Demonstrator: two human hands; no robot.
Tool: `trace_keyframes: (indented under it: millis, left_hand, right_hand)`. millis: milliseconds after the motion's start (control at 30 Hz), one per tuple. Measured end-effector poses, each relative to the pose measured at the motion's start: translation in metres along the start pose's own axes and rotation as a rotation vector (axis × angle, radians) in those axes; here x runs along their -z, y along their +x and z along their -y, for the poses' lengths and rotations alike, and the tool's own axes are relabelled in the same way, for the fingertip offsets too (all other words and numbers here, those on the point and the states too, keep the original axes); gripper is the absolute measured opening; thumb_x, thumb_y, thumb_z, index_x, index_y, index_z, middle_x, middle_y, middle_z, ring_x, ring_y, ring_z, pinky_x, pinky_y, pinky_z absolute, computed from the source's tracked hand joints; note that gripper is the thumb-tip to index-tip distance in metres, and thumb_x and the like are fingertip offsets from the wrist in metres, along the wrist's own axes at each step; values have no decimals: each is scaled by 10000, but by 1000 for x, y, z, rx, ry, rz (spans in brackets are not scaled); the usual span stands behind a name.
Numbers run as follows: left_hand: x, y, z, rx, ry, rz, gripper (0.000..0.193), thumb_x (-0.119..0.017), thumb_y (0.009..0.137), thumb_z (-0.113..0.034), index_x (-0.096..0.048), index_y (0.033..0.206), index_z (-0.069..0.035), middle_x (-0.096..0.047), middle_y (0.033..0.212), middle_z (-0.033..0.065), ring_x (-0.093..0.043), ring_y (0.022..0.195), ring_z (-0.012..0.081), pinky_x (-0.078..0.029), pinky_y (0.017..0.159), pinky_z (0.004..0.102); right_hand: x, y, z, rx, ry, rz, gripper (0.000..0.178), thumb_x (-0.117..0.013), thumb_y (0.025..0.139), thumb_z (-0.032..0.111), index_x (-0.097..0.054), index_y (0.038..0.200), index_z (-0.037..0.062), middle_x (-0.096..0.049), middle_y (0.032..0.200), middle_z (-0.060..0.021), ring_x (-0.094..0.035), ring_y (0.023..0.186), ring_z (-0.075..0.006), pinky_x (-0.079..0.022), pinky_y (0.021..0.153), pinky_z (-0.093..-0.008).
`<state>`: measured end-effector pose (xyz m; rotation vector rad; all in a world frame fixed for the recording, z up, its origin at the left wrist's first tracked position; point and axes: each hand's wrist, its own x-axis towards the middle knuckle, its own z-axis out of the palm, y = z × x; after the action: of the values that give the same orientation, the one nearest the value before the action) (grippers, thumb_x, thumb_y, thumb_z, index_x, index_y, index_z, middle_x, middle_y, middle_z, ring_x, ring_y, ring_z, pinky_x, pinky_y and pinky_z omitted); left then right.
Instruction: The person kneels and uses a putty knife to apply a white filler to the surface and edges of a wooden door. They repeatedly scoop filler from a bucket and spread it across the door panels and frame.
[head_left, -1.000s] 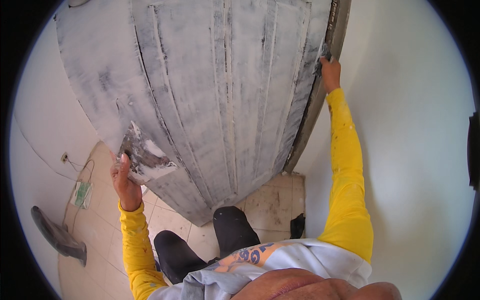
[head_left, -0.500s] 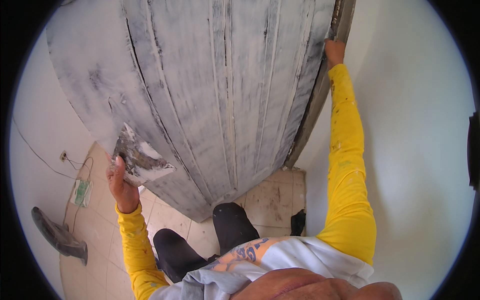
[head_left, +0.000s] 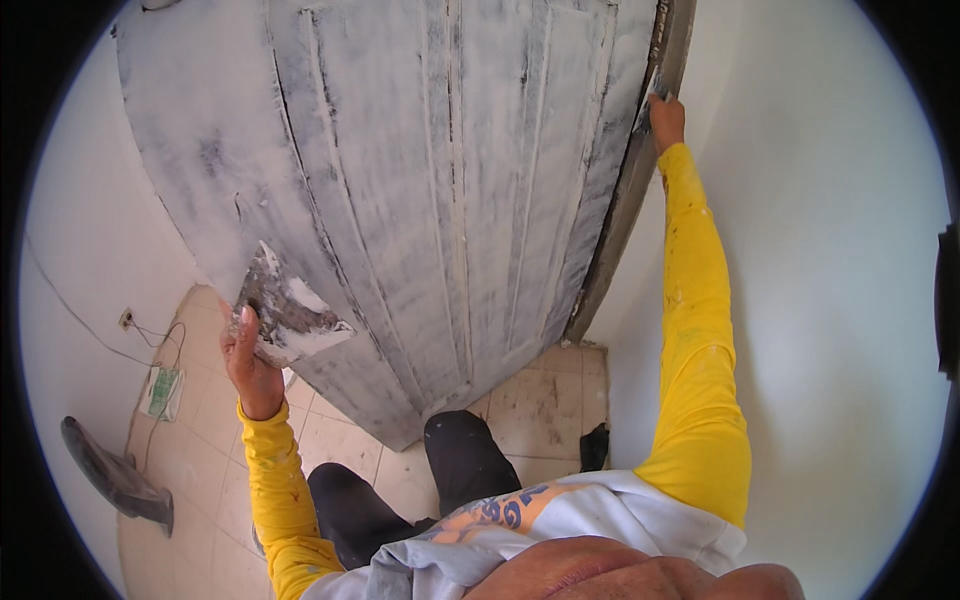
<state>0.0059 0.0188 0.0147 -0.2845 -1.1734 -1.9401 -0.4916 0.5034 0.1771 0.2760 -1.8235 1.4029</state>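
Observation:
My left hand (head_left: 252,372) is closed round the edge of a flat, four-cornered metal putty plate (head_left: 292,312), its thumb on top. White putty is smeared thickly along the plate's edges, over a stained grey surface. High on the right, my right hand (head_left: 667,122) grips a putty knife (head_left: 652,86), whose handle is mostly hidden by the fingers. The knife lies against the gap between a panelled door (head_left: 390,170) and its grey-brown frame (head_left: 622,235). Patchy white filler covers the door's grey surface, with dark lines left in its grooves.
A white wall (head_left: 820,280) rises close on my right. On the tiled floor (head_left: 545,410) at left stand a dark fan (head_left: 118,475) and a green-and-white packet (head_left: 162,392). A cable runs to a wall socket (head_left: 126,319). A black item (head_left: 594,447) lies by the right wall.
My right hand has come a little down and toward me along the door frame, and more of the knife shows. My left hand still holds the plate, nearly in the same place.

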Motion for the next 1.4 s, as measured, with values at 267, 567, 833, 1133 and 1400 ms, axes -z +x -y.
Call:
trace_keyframes:
  millis: [267,567,833,1133,1400]
  left_hand:
    - [11,-1,-5,-50,81,-33,256,-486,950,-133,-541,1155,10,-570,1180,92,-550,1103,189,-444,956,339]
    - [-8,-2,-10,1,43,-36,307,-476,947,-152,-520,1203,13,-582,1177,84,-563,1076,182,-453,925,322]
    - [12,-4,-10,-12,44,-37,292,-473,946,-128,-545,1189,18,-571,1192,91,-553,1088,185,-446,934,328]
    - [16,-2,-3,-77,173,8,328,-515,935,-93,-511,1244,17,-557,1190,78,-534,1089,163,-416,967,308]
    - [11,-2,1,-97,145,-55,325,-508,947,-144,-518,1222,27,-578,1175,78,-549,1075,162,-429,949,309]
  right_hand:
    - [-35,-158,61,284,-103,85,415,-532,841,239,-571,1198,30,-580,1165,-244,-538,1115,-361,-419,937,-373]
    - [-9,2,109,363,-149,-2,502,-532,857,318,-523,1259,17,-573,1139,-290,-535,1092,-399,-408,938,-401]
    - [-36,-81,88,348,-165,66,415,-533,859,234,-560,1243,80,-593,1160,-232,-571,1091,-327,-427,936,-375]
    - [-5,-147,-24,7,-4,92,390,-560,847,191,-573,1160,-42,-607,1110,-258,-572,1055,-378,-421,917,-367]
    - [-14,-62,-12,22,122,19,446,-547,782,151,-545,1139,-117,-589,1106,-296,-562,1043,-414,-422,894,-387]
